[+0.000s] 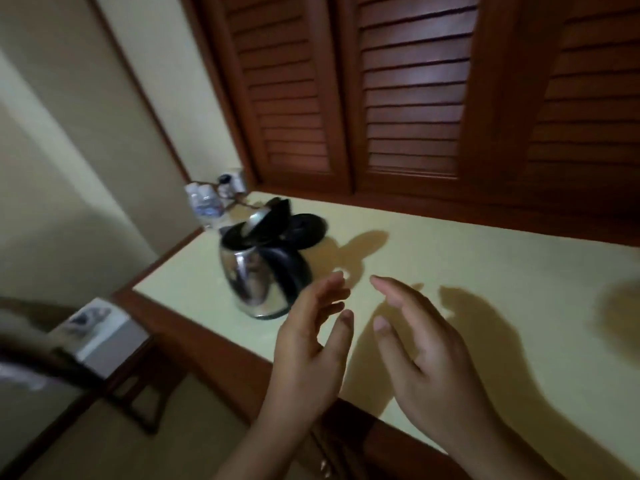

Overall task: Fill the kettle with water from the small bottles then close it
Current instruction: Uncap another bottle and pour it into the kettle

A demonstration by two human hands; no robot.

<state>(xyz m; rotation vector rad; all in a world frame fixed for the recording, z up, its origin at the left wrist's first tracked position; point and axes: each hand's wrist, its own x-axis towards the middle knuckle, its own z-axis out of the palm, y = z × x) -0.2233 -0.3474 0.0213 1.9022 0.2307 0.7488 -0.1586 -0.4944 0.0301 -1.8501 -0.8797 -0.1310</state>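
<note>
A shiny steel kettle (254,277) with a black handle stands on the pale yellow counter (450,271), its lid (266,216) tipped up and open. Behind it lies its round black base (308,230). Small clear water bottles (204,202) stand in the far left corner against the wall. My left hand (311,337) hovers just right of the kettle with fingers spread, holding nothing. My right hand (426,344) floats beside it, palm inward, fingers apart and empty. Both hands are above the counter's front part, apart from the kettle.
Dark wooden louvred doors (408,98) rise behind the counter. A wall socket with a plug (230,181) sits in the corner near the bottles. Below left stand a low wooden stool or rack (138,375) with a white box (93,320) on it.
</note>
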